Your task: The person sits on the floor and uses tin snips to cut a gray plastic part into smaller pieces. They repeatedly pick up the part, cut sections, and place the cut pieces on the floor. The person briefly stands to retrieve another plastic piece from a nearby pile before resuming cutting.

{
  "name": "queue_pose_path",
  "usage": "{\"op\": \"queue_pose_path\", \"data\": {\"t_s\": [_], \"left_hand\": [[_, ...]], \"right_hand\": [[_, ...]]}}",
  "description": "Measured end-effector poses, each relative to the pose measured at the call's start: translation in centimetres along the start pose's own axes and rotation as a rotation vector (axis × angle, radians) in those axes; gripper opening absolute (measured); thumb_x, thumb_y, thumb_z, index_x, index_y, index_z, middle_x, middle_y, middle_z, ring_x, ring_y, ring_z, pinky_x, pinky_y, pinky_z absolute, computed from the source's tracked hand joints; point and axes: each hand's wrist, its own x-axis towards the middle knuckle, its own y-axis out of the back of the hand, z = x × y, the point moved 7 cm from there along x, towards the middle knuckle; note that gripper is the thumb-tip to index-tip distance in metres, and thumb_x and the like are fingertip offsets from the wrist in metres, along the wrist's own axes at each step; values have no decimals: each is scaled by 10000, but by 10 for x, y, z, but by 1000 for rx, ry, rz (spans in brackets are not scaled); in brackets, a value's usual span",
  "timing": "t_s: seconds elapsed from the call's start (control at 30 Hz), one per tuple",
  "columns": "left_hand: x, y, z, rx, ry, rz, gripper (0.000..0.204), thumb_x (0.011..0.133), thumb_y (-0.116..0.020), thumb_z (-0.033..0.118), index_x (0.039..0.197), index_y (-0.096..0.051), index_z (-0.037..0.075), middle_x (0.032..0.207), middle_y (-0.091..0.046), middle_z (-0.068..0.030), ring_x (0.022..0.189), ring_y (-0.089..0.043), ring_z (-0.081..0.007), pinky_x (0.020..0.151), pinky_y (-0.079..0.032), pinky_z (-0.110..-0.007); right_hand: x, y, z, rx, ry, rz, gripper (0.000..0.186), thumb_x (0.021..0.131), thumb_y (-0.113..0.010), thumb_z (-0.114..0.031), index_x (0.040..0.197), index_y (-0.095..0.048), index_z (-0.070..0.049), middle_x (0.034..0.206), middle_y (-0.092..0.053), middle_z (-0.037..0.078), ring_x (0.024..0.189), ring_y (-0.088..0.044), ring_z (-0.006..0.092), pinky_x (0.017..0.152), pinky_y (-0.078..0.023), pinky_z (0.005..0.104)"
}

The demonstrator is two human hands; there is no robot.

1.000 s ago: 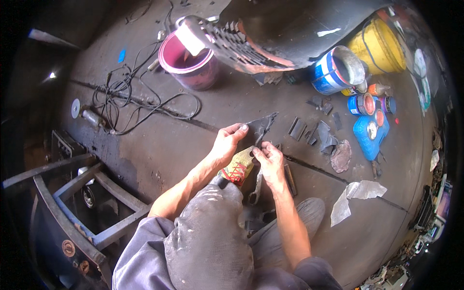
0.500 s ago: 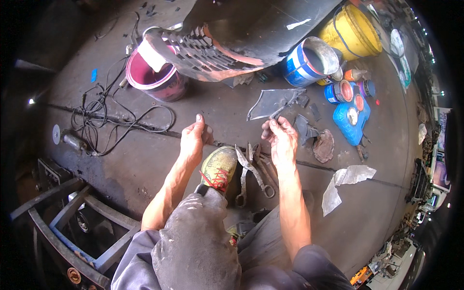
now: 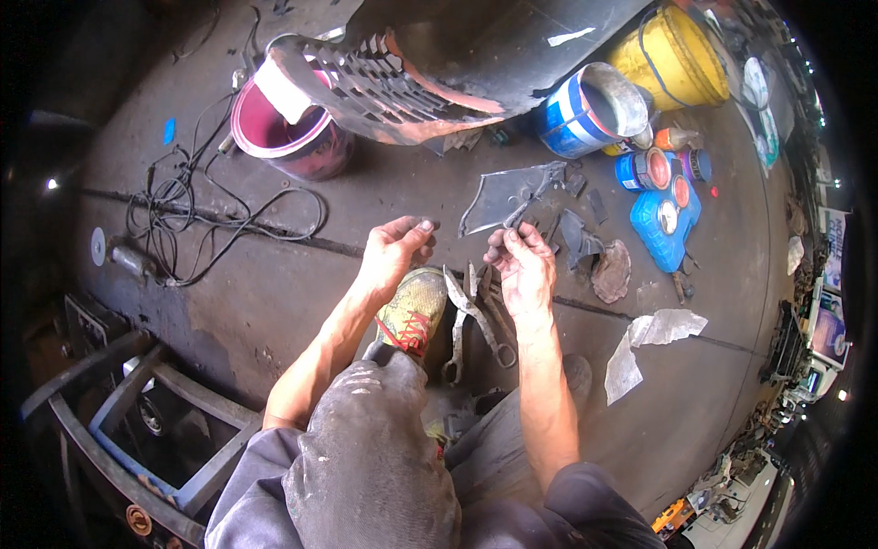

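My left hand point(image 3: 395, 254) hovers above my yellow-green shoe point(image 3: 412, 306), thumb pressed to the fingers; what they pinch, if anything, is too small to tell. My right hand point(image 3: 523, 265) pinches a small dark strip point(image 3: 516, 216) between thumb and fingers, its tip pointing up and away. Just past it lies a dark plastic sheet piece point(image 3: 494, 199) with a jagged right side. Dark plastic scraps point(image 3: 576, 236) lie to the right of that hand. Between my wrists, beside the shoe, rest metal locking pliers point(image 3: 468, 316) and other hand tools.
A car bumper point(image 3: 430, 82) with a broken grille leans over a pink bucket point(image 3: 293, 137) and a blue-white bucket point(image 3: 567, 114). Cables point(image 3: 174, 206) and an angle grinder point(image 3: 133, 259) lie left. A metal frame point(image 3: 174, 375) stands near left; torn paper point(image 3: 631, 366) lies right.
My left hand has moved right and its fingers have closed together. My right hand has shifted slightly left with the dark strip, bringing the hands closer. The view has shifted slightly.
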Motion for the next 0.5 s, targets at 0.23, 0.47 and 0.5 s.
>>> {"op": "queue_pose_path", "data": {"t_s": [0.23, 0.47, 0.5], "left_hand": [[3, -15, 4, 53, -36, -72, 198, 910, -654, 191, 991, -672, 11, 792, -638, -12, 695, -561, -86, 659, -460, -229], [0, -13, -8, 58, -6, -77, 260, 861, -681, 122, 1072, -666, -29, 854, -674, -48, 718, -563, -92, 661, -473, -248], [0, -11, -9, 65, -13, -64, 267, 857, -683, 118, 1079, -665, -28, 867, -676, -48, 722, -564, -92, 663, -471, -246]], "right_hand": [[-11, -4, 16, -3, -72, -1, 51, 928, -580, -63, 977, -595, -70, 847, -673, 82, 722, -647, 170, 679, -551, 312], [-19, 2, 34, -17, -150, 29, 185, 908, -632, -109, 1070, -585, -31, 863, -667, 80, 725, -628, 145, 673, -517, 277], [-19, 2, 36, -36, -155, 19, 200, 910, -631, -113, 1087, -589, -30, 867, -666, 73, 731, -626, 139, 676, -516, 273]]}}
